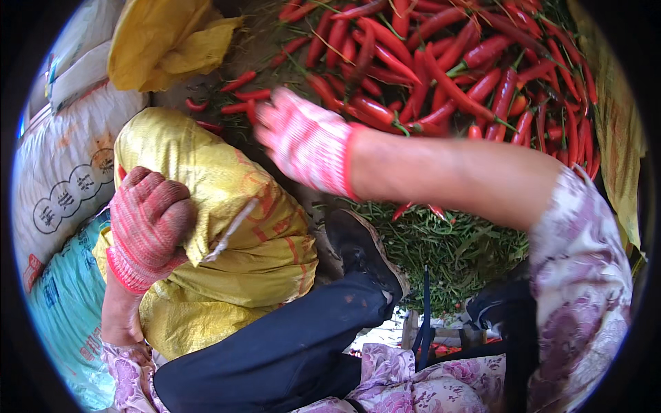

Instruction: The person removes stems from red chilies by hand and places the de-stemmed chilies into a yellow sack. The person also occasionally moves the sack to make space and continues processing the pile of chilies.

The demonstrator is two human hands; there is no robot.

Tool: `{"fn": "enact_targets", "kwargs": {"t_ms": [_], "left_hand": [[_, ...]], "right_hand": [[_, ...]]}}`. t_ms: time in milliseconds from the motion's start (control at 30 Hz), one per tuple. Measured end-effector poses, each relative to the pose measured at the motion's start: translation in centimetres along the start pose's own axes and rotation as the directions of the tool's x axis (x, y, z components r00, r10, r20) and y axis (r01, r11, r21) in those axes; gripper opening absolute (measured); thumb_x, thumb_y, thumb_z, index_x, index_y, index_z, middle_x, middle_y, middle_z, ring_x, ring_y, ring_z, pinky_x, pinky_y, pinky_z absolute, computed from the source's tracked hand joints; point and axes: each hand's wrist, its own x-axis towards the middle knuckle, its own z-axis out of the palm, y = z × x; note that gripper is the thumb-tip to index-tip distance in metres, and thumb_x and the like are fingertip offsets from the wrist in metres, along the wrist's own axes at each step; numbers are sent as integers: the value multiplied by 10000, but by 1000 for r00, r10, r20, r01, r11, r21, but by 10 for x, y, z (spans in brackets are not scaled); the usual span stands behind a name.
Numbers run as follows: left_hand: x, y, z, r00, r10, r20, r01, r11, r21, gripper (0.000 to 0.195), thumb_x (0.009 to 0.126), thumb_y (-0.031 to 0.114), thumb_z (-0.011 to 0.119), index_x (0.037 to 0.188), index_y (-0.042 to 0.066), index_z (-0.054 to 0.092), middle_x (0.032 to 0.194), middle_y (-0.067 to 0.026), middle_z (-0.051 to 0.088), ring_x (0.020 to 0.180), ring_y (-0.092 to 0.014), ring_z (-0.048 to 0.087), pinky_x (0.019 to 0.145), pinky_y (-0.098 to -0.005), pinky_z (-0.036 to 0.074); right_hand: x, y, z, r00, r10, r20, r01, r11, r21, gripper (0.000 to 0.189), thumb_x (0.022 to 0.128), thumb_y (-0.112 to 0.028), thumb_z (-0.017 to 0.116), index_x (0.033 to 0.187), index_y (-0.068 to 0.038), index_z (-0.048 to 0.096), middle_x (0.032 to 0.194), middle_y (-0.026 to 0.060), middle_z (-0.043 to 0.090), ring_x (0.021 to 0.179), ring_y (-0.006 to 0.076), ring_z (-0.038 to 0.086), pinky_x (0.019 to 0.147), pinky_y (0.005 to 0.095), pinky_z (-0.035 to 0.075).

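Observation:
My left hand [152, 222], in a red-and-white knitted glove, is closed at the edge of a yellow woven sack [242, 206]. Its fingers are curled, and a small red tip shows just above the knuckles. A white tie string [235, 227] hangs from the sack beside this fist. My right hand [304, 139], gloved alike, reaches across to the left with its back to me. Its blurred fingertips are beside a few loose red chilli peppers [250, 94]; its palm is hidden. A large heap of red chilli peppers [454, 67] lies beyond my right forearm.
Green stems and leaf scraps [454, 258] cover the ground by my black shoe [361, 253]. Filled white [67, 155] and turquoise [72, 304] sacks line the left. Another yellow sack [165, 46] stands at the upper left; yellow sheeting [617, 134] edges the heap's right side.

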Motion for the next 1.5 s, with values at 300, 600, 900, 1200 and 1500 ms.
{"fn": "enact_targets", "kwargs": {"t_ms": [300, 600, 900, 1200, 1500], "left_hand": [[-25, 18, -1, 993, -86, -76, 87, 996, -1, 304, 492, 182, 660, 771, 66, 632, 838, -64, 630, 688, -263, 563, 663, -434, 465], [-40, 20, -2, 979, -154, -137, 150, 988, -42, 333, 510, 157, 673, 825, 56, 629, 863, -91, 645, 705, -271, 591, 657, -442, 460], [-58, 23, 3, 960, -203, -190, 200, 979, -36, 327, 487, 176, 638, 800, 84, 645, 893, -67, 651, 686, -242, 573, 649, -429, 480], [-66, 24, 4, 948, -254, -194, 235, 965, -113, 322, 532, 161, 640, 844, 92, 605, 900, -104, 663, 698, -261, 585, 681, -460, 475], [-74, 25, 2, 934, -271, -232, 245, 960, -134, 323, 551, 199, 668, 841, 71, 608, 916, -121, 675, 691, -277, 590, 652, -446, 474]], "right_hand": [[173, -8, 123, 971, -60, 233, 45, 997, 70, 425, 964, -316, 531, 1341, -170, 662, 1434, 24, 598, 1379, 308, 476, 1066, 674, 343], [65, 96, -56, 684, -312, 660, 285, 946, 153, 163, 709, -287, 782, 818, -167, 799, 819, 34, 737, 894, 228, 714, 662, 407, 508], [222, 11, 151, 995, -78, -65, 33, 855, -518, 345, 915, -302, 600, 1209, -184, 735, 1320, 28, 665, 1292, 274, 565, 994, 564, 451], [164, 37, 95, 842, -316, 438, 286, 949, 135, 300, 928, -303, 583, 1062, -137, 795, 1115, 112, 762, 1093, 328, 695, 935, 474, 541], [132, -26, 124, 962, -129, 242, 48, 947, 318, 284, 873, -244, 643, 1073, -107, 791, 1064, 69, 769, 984, 261, 717, 833, 439, 541]]}}
